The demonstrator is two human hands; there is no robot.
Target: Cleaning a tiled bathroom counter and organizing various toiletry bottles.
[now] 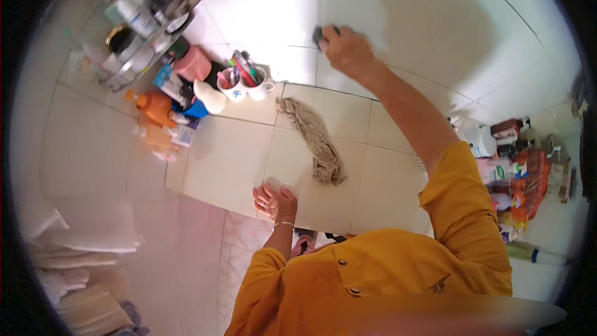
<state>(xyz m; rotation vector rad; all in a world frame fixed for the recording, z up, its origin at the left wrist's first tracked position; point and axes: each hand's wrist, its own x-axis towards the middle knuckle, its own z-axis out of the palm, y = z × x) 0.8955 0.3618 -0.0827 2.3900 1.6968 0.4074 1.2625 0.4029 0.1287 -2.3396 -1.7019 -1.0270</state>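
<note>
My right hand (pixel 348 51) reaches far forward to the white tiled wall (pixel 261 6). Its fingers are closed on a small dark pad (pixel 318 36) pressed against the tiles; most of the pad is covered by the fingers, so its exact kind is unclear. My left hand (pixel 275 203) rests on the near edge of the cream tiled counter (pixel 230 155), fingers apart and slightly bent, with nothing in it. Between the two hands a crumpled grey-brown cloth (pixel 314 140) lies stretched across the counter, touched by neither.
Two white mugs, one (pixel 260 89) holding pens and brushes, stand by the wall. Left of them are a pink container (pixel 193 63), an orange bottle (pixel 152 106) and a rack (pixel 140 56) of bottles. Several bottles and a red basket (pixel 532 180) crowd the right side.
</note>
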